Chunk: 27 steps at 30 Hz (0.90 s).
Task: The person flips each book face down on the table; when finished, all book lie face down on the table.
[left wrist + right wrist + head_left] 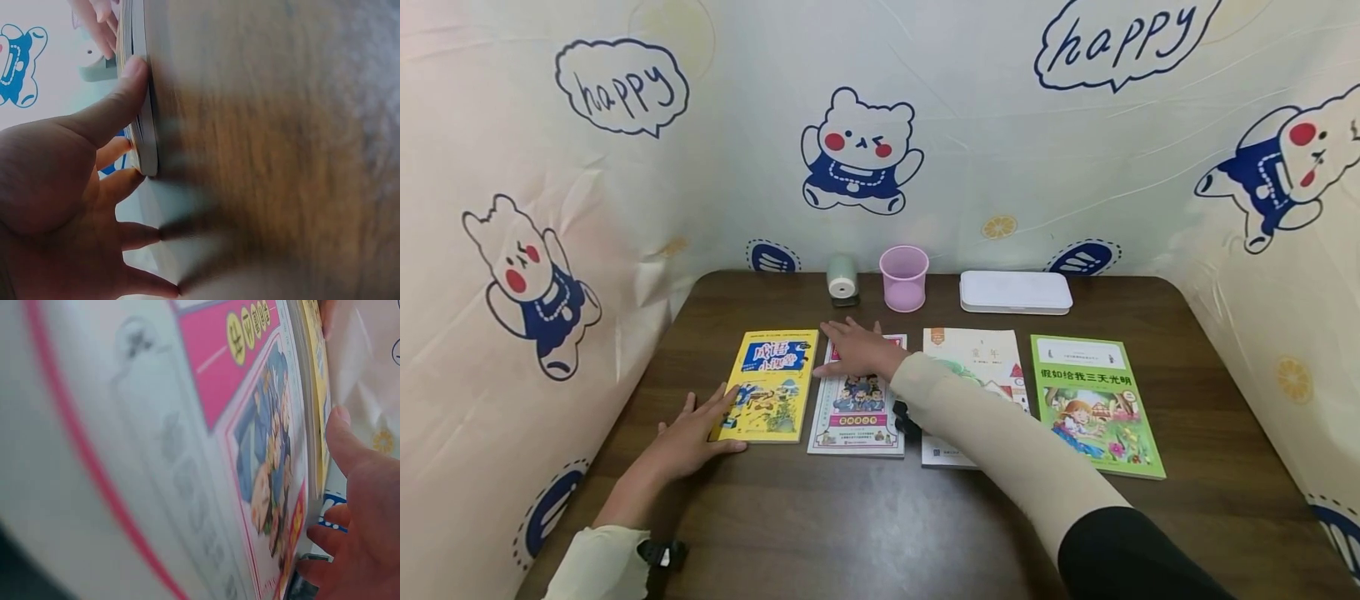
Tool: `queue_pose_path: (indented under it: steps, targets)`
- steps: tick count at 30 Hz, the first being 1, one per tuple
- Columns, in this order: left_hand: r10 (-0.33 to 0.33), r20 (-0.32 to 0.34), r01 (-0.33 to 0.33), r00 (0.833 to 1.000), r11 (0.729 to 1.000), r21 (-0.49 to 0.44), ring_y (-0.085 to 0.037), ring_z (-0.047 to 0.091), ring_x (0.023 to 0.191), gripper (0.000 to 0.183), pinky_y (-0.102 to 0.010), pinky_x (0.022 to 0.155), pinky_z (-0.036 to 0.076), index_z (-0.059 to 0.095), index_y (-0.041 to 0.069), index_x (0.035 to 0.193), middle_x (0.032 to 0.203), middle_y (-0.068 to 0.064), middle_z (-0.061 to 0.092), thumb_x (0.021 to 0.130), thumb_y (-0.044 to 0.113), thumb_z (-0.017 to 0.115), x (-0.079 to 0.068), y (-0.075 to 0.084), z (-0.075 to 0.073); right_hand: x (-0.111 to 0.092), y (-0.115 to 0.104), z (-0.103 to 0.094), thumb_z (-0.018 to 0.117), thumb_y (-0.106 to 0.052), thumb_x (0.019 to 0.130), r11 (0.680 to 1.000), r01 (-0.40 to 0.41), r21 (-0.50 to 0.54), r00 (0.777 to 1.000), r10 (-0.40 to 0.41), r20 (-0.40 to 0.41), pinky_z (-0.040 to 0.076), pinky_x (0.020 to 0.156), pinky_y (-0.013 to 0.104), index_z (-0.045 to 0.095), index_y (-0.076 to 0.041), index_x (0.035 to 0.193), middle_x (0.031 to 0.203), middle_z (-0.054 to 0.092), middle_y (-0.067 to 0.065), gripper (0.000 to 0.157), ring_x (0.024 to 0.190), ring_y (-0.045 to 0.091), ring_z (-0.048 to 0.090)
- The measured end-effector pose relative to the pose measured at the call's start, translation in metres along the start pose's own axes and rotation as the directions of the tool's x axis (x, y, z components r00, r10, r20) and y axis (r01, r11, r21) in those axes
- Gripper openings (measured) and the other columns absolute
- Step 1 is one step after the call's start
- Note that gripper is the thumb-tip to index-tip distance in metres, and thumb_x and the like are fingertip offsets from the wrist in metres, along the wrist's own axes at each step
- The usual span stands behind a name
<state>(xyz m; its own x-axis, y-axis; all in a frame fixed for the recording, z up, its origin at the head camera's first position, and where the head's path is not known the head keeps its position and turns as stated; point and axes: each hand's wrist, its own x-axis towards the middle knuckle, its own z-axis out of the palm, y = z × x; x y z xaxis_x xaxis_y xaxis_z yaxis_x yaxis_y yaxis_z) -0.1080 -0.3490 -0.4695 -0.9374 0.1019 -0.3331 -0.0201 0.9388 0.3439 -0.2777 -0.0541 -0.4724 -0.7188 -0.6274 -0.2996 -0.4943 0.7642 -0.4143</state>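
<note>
Four softcover books lie in a row on a dark wooden table [880, 525]. At the left end, my left hand [696, 433] rests with spread fingers at the lower left corner of the yellow book [775, 404]. In the left wrist view its thumb [122, 94] lies along the edge of that book [146, 125], and other fingertips meet the tabletop. My right hand [861, 350] reaches across over the upper part of the pink-bordered book [857, 442], fingers spread toward the yellow book. The right wrist view shows this hand [369, 494] beyond the pink-bordered cover [156, 425].
My right sleeve partly covers a white book [977, 346]. A green book [1093, 400] lies at the right end. Along the back edge stand a small pale green and white object [842, 279], a pink cup [904, 279] and a flat white case [1015, 292]. Printed cloth surrounds the table.
</note>
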Motion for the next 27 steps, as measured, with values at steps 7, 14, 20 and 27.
queue_pose_path:
  steps: [7,14,20,27]
  targets:
    - [0.002,-0.003,-0.002,1.000,1.000,0.000,-0.069,0.001,0.144,0.105,-0.096,0.091,0.004,0.018,0.022,0.167,0.170,-0.022,0.010,0.087,0.067,0.069,0.001,-0.002,-0.001,0.008,-0.007,0.009,0.057,-0.072,0.093,1.000,-0.018,0.003,0.999,0.018,-0.033,0.004,0.120,0.073,0.011,-0.025,0.168,0.174,0.011,-0.002,0.100,0.160,0.030,0.004]
    - [0.012,-0.020,-0.012,1.000,1.000,-0.001,-0.070,0.004,0.144,0.102,-0.096,0.090,0.006,0.024,0.021,0.166,0.169,-0.023,0.014,0.086,0.065,0.071,0.002,-0.001,0.000,0.011,-0.011,0.018,0.058,-0.077,0.089,0.998,-0.045,-0.047,0.994,0.040,-0.103,0.007,0.119,0.076,0.019,-0.025,0.167,0.173,0.016,-0.001,0.102,0.160,0.031,0.007]
    - [0.012,-0.034,-0.015,0.999,0.998,-0.064,-0.069,0.004,0.144,0.101,-0.095,0.094,0.006,0.030,0.019,0.164,0.169,-0.024,0.015,0.085,0.061,0.075,0.002,-0.002,-0.002,0.013,-0.012,0.023,0.057,-0.080,0.087,0.993,-0.065,-0.095,0.992,0.054,-0.114,0.008,0.119,0.075,0.020,-0.026,0.167,0.174,0.016,-0.002,0.103,0.160,0.030,0.006]
    - [0.026,-0.055,-0.034,0.998,0.988,-0.150,-0.063,0.008,0.149,0.098,-0.084,0.108,0.013,0.034,0.016,0.163,0.169,-0.022,0.017,0.084,0.055,0.079,0.002,-0.001,-0.004,0.011,-0.013,0.022,0.060,-0.077,0.087,0.994,-0.074,-0.082,0.991,0.064,-0.114,0.007,0.120,0.073,0.022,-0.025,0.166,0.173,0.017,-0.002,0.102,0.160,0.030,0.007]
